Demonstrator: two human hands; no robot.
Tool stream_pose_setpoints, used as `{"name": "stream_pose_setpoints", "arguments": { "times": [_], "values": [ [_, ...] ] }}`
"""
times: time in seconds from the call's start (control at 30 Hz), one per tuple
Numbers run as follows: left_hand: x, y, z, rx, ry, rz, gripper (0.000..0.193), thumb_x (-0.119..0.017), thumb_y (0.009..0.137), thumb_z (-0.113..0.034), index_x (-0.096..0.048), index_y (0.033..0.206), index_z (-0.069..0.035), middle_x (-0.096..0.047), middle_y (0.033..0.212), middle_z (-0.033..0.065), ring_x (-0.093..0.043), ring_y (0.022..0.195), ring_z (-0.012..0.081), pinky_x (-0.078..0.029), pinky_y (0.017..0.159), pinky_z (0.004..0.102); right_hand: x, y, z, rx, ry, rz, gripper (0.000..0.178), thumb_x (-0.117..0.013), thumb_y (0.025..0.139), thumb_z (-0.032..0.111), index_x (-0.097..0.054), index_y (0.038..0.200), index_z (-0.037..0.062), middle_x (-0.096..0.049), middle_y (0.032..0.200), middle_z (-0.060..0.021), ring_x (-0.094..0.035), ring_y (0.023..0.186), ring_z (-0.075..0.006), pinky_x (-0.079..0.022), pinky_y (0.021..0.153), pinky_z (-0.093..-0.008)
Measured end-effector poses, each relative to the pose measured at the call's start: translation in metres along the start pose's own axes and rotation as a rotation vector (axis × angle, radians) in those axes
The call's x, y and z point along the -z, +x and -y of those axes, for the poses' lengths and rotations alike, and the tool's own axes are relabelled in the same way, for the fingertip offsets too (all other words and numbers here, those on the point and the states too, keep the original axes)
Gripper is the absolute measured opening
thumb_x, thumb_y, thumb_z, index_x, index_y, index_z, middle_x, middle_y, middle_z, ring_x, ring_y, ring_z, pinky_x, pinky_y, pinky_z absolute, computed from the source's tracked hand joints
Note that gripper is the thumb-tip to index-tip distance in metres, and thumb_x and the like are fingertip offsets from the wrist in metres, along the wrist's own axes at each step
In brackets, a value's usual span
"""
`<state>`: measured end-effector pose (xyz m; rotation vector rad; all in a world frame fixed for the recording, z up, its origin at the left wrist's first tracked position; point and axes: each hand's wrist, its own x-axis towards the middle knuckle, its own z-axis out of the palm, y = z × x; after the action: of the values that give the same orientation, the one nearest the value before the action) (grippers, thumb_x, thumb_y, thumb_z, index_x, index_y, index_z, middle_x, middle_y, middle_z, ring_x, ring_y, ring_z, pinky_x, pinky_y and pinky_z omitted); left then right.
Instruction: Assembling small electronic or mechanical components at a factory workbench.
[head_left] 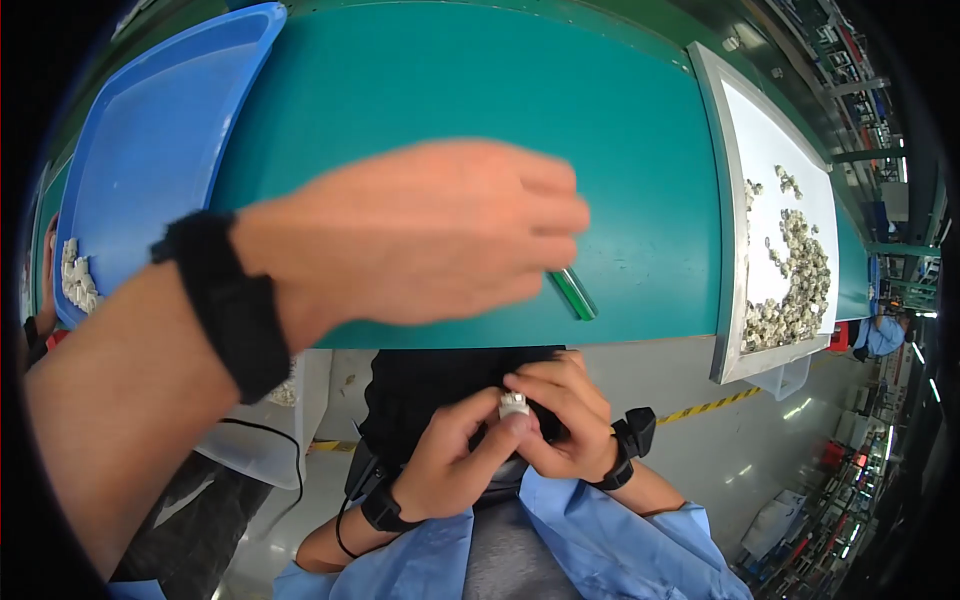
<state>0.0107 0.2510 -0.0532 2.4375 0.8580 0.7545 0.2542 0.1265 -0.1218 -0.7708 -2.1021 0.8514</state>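
My left hand (462,458) and my right hand (568,418) meet close to my body, just off the near edge of the table. Between their fingertips is a small white plastic part (514,408) with a blocky top. The left thumb presses on its lower side, and the fingers of my right hand close around the other side. Much of the part is covered by fingers. Another person's hand (450,230), blurred, reaches in from the left above the table. Its fingertips are hidden. Near them a green tool handle (574,294) lies on the table.
The green table (640,230) carries a blue tray (160,130) at left, with white parts (76,278) in it. A metal-framed white tray (735,250) at right holds a heap of small parts (795,280). A translucent bin (265,440) stands below at left.
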Motion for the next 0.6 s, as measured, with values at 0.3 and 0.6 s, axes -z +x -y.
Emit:
{"name": "stream_pose_setpoints", "arguments": {
  "times": [0.3, 0.6],
  "values": [
    [-0.017, 0.013, -0.02, -0.262, 0.494, 0.166, 0.012, -0.062, 0.077, -0.013, -0.056, 0.084, -0.004, -0.05, 0.087, 0.0035, -0.053, 0.08, 0.0205, -0.047, 0.068, 0.031, -0.026, -0.007, -0.012, -0.226, 0.155, -0.141, 0.037, -0.069, 0.087, 0.003, -0.062, 0.122, -0.0075, -0.068, 0.109, -0.0211, -0.068, 0.091, -0.0293, -0.053, 0.083, -0.0354],
    [0.008, -0.005, -0.035, -0.273, 1.395, 0.563, 0.01, -0.06, 0.092, -0.013, -0.054, 0.091, -0.005, -0.049, 0.088, 0.0041, -0.056, 0.076, 0.0206, -0.048, 0.066, 0.0314, -0.03, -0.007, -0.018, -0.232, 0.129, -0.157, 0.036, -0.067, 0.086, 0.002, -0.062, 0.121, -0.0072, -0.068, 0.106, -0.0208, -0.068, 0.09, -0.0314, -0.053, 0.08, -0.0361]
  ]
}}
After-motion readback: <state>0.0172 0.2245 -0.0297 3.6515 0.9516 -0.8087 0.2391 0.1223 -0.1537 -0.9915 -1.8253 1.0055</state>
